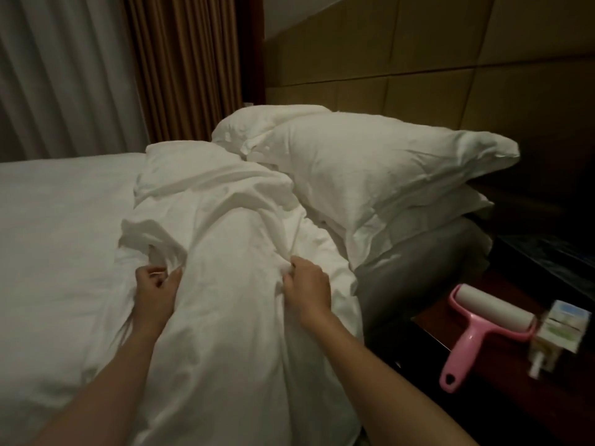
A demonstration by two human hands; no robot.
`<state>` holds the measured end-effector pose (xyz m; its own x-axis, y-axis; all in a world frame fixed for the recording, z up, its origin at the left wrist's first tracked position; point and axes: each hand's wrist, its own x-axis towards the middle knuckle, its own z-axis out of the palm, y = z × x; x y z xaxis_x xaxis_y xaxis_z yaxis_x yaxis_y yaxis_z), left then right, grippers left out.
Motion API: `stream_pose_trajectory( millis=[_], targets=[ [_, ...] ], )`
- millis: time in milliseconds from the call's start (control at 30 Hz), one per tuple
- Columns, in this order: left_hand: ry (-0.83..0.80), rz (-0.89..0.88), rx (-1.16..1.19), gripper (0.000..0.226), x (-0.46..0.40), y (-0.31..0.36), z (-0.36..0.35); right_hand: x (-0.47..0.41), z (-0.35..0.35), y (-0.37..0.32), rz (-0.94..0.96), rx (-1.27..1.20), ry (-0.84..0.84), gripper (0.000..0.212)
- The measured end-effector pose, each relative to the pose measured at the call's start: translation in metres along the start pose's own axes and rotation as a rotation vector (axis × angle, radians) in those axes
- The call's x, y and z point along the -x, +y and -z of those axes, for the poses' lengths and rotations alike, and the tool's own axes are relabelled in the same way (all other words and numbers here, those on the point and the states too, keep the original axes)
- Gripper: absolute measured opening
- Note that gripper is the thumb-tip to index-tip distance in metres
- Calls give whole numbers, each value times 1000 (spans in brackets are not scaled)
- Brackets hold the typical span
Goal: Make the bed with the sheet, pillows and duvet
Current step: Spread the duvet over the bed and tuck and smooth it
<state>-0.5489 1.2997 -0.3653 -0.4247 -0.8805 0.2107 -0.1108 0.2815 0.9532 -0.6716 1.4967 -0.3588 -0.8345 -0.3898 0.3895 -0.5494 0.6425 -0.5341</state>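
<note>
- Head view: we count one bunched white duvet (225, 252) on the bed, lying over the sheet (58, 220), and at least three pillows (370, 175) stacked at the headboard (418, 59), to the right of the duvet.
- On the nightstand (502, 381) we see one pink lint roller (483, 320) and one small carton (560, 326) touching its roller end.
- Our two forearms reach forward.
- Our left hand (156, 291) pinches a duvet fold.
- Our right hand (307, 289) clutches duvet cloth in curled fingers.
</note>
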Motion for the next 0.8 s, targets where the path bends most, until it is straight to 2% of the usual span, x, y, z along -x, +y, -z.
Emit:
stream_pose_trajectory(
  millis=[67,100,167,333,400,500,533,567,667,800],
  targets=[
    [-9,16,-13,41,-2,-1,2,8,-1,6,47,140,-36,19],
    [-29,16,-29,39,-2,-2,3,8,1,8,45,179,-60,20],
    [-61,-3,-57,26,-1,-2,7,3,6,7,15,210,-137,22],
    [-71,-26,-174,32,7,10,11,-4,16,0,11,228,-236,18],
    [-26,-13,-210,39,15,20,16,3,16,4,43,193,-249,22],
    [124,-33,-180,45,28,35,44,7,17,16,64,200,-235,36],
    [157,-35,-168,49,36,39,58,7,18,20,49,212,-235,35],
    [183,-17,-143,55,43,41,71,6,20,23,33,229,-240,29],
    [192,183,-64,65,61,24,101,7,24,27,55,307,-245,17],
    [150,363,32,46,79,5,122,8,35,29,148,298,-189,5]
  ],
)
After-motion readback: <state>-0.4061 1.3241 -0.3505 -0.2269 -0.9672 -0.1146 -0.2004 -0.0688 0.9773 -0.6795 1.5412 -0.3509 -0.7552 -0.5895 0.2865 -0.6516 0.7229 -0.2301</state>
